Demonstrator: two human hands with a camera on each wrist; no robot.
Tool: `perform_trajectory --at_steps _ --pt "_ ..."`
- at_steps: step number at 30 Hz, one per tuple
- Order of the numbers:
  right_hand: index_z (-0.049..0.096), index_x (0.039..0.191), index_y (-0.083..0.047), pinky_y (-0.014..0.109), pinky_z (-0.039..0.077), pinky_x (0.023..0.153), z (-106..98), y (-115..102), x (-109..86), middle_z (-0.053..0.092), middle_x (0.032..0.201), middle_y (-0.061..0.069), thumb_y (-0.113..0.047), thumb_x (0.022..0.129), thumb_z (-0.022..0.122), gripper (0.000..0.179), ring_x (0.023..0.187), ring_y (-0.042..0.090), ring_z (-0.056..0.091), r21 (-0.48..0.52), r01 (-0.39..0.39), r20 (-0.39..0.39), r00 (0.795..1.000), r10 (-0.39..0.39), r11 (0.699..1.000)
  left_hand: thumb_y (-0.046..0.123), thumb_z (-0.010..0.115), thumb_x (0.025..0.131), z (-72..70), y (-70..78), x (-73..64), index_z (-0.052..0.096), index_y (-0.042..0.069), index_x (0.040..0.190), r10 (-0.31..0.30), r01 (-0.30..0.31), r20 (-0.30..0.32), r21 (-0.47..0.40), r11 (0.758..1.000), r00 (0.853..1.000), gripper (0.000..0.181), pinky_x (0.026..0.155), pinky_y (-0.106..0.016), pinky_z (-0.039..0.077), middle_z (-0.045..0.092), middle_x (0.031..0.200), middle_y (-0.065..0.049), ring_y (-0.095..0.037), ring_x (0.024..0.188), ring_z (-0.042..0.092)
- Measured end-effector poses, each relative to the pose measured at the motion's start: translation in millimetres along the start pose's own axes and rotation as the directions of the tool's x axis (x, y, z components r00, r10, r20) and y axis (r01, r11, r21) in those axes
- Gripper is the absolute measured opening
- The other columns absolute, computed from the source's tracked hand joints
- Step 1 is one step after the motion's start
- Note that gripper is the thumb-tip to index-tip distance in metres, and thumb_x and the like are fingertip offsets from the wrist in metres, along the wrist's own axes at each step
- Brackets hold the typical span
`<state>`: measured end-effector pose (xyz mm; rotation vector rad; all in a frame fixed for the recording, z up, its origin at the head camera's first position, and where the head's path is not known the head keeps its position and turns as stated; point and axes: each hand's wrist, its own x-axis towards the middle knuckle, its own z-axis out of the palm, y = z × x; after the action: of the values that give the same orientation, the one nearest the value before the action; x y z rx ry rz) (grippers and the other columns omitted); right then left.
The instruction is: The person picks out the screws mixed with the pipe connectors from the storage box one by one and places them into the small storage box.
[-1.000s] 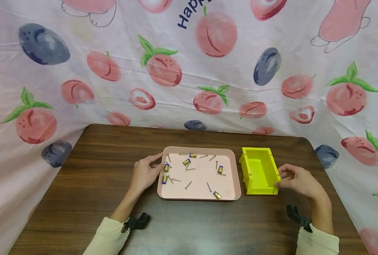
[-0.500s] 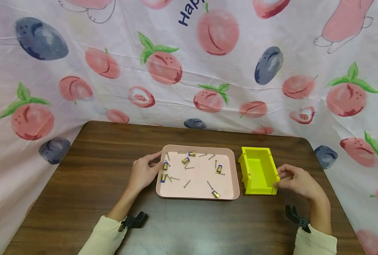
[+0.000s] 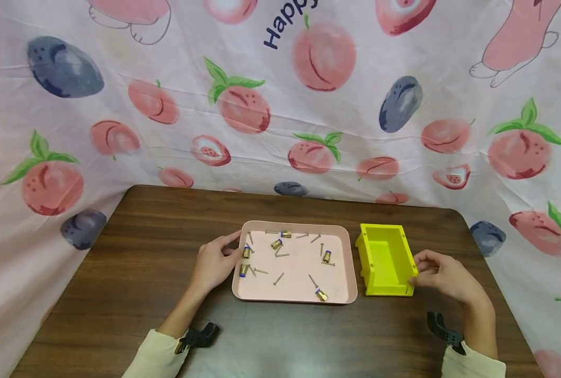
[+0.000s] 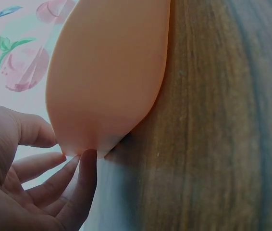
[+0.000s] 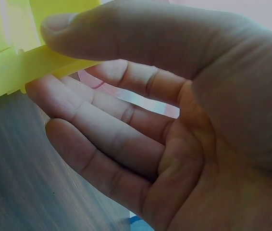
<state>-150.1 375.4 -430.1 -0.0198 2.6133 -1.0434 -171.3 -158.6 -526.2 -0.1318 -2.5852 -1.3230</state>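
My left hand (image 3: 214,265) holds the left edge of a shallow pink tray (image 3: 294,286). In the left wrist view its fingertips (image 4: 88,161) lie against the tray's end (image 4: 109,72). Scattered in the tray are several brass fittings with blue collars, one fitting (image 3: 321,295) near the front, and several loose screws, such as one screw (image 3: 278,279). My right hand (image 3: 446,278) pinches the right wall of a yellow plastic bin (image 3: 385,252), with nothing visible inside. The right wrist view shows the thumb (image 5: 83,36) on the wall and fingers beneath its edge.
Both containers stand side by side on a dark wooden table (image 3: 167,210), with a narrow gap between them. Behind the table hangs a white cloth (image 3: 261,184) printed with fruit. A black mount (image 3: 202,335) sits on each wrist.
The head view shifts slightly. Both hands stay on the tray and the bin, and the screws and fittings show no clear movement.
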Motion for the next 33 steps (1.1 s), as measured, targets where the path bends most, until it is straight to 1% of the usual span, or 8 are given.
perform_trajectory --at_steps 3,8,11,14,17,22,25,33 --pt "0.067 0.122 0.004 0.035 0.057 0.082 -1 -1 -1.0 0.072 0.105 0.01 -0.016 0.09 0.088 0.043 0.093 0.025 0.068 0.017 -0.002 0.008 1.0 0.002 1.0 0.019 0.078 0.094 -2.7 6.5 -2.1 0.079 0.005 0.136 0.004 -0.004 0.004 -0.02 1.0 1.0 0.044 0.066 -0.037 0.058 0.081 0.109 -0.014 -0.019 0.078 0.079" --pt "0.068 0.121 0.005 0.031 0.059 0.079 2 1 -2.9 0.072 0.104 0.012 -0.014 0.089 0.089 0.042 0.091 0.026 0.07 0.043 0.014 0.018 1.0 -0.015 0.999 0.025 0.081 0.096 9.6 -26.9 1.4 0.08 0.011 0.136 0.02 -0.02 0.005 0.0 1.0 1.0 0.042 0.062 -0.029 0.055 0.081 0.107 -0.006 -0.009 0.075 0.076" --pt "0.068 0.121 0.005 0.031 0.059 0.078 2 0 -2.3 0.073 0.104 0.011 -0.013 0.09 0.089 0.042 0.091 0.026 0.07 0.038 0.023 0.018 1.0 -0.024 0.999 0.023 0.081 0.097 2.4 -10.3 -1.2 0.08 0.008 0.136 0.014 -0.014 0.001 -0.019 1.0 1.0 0.042 0.066 -0.031 0.057 0.081 0.11 -0.01 -0.013 0.077 0.078" --pt "0.068 0.122 0.005 0.03 0.058 0.078 1 0 -1.6 0.073 0.105 0.01 -0.011 0.091 0.088 0.041 0.092 0.024 0.07 0.021 0.028 0.011 1.0 -0.028 0.999 0.015 0.08 0.097 -9.4 22.6 -4.1 0.078 0.003 0.137 -0.035 0.035 0.018 -0.013 0.999 0.999 0.041 0.072 -0.035 0.059 0.081 0.114 -0.014 -0.02 0.082 0.08" --pt "0.068 0.124 0.005 0.03 0.059 0.078 -3 -2 -2.7 0.074 0.106 0.01 -0.013 0.092 0.088 0.042 0.093 0.024 0.07 0.002 0.034 0.006 0.999 -0.034 0.999 0.012 0.079 0.098 -13.8 34.9 -3.8 0.076 0.002 0.139 -0.07 0.07 0.039 0.006 0.998 0.997 0.041 0.077 -0.039 0.06 0.08 0.117 -0.016 -0.022 0.085 0.081" --pt "0.069 0.125 0.004 0.026 0.059 0.079 -8 -6 -5.8 0.075 0.106 0.009 -0.017 0.094 0.087 0.041 0.094 0.025 0.071 -0.026 0.051 -0.022 0.998 -0.052 0.998 0.023 0.08 0.098 2.4 -13.7 3.7 0.078 0.011 0.139 -0.032 0.031 0.025 0.04 0.999 0.999 0.044 0.071 -0.031 0.057 0.081 0.116 -0.01 -0.011 0.08 0.078" --pt "0.071 0.124 0.003 0.024 0.058 0.077 -9 -7 -6.2 0.077 0.105 0.008 -0.021 0.096 0.087 0.041 0.093 0.023 0.071 -0.068 0.054 -0.072 0.996 -0.059 0.996 0.025 0.08 0.097 1.8 -21.4 2.3 0.079 0.014 0.14 -0.012 0.012 0.023 -0.003 1.0 1.0 0.044 0.07 -0.03 0.057 0.081 0.116 -0.01 -0.012 0.081 0.079" --pt "0.071 0.126 0.003 0.021 0.057 0.072 -10 -9 -10.7 0.078 0.111 0.017 -0.022 0.097 0.087 0.042 0.086 0.006 0.071 -0.104 0.079 -0.231 0.968 -0.101 0.991 0.018 0.077 0.095 -12.5 21.7 -1.4 0.078 0.008 0.139 -0.039 0.039 0.032 -0.025 0.999 0.999 0.046 0.078 -0.043 0.059 0.08 0.115 -0.015 -0.021 0.085 0.081"
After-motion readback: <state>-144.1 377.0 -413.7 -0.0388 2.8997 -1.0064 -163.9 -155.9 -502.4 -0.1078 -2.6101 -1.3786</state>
